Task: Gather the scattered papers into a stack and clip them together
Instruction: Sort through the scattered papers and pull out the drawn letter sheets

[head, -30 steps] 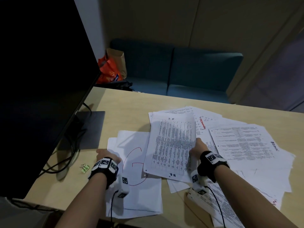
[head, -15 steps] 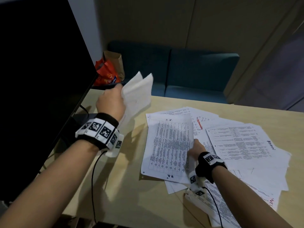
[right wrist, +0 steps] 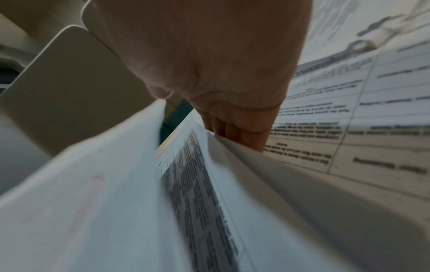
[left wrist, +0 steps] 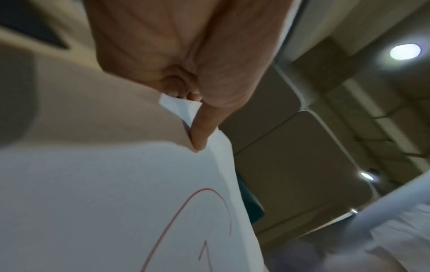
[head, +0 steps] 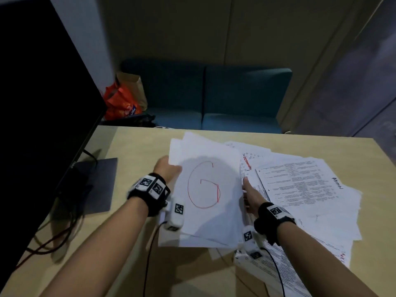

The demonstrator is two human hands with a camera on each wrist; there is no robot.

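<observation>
My left hand (head: 166, 171) pinches the left edge of a few white sheets (head: 205, 189), the top one marked with a big red G. They lie over the left part of the paper pile. In the left wrist view the thumb (left wrist: 202, 128) presses on the sheets' (left wrist: 104, 202) edge. My right hand (head: 249, 196) grips the right edge of the same bundle. Its fingers (right wrist: 237, 136) curl under a printed sheet (right wrist: 200, 184) lying beneath the white sheets (right wrist: 81, 193). Several printed papers (head: 300, 185) lie fanned out to the right on the table (head: 132, 146).
A dark monitor (head: 42, 103) fills the left side, its flat base (head: 96, 185) and cables (head: 53, 239) on the table's left part. Behind the table are a teal sofa (head: 214, 99) and an orange bag (head: 120, 101). The spread papers reach the right and near edges.
My left hand picked the G sheets up from the table's left, swung them up, then brought them down over the printed sheet my right hand holds. The right hand barely moved.
</observation>
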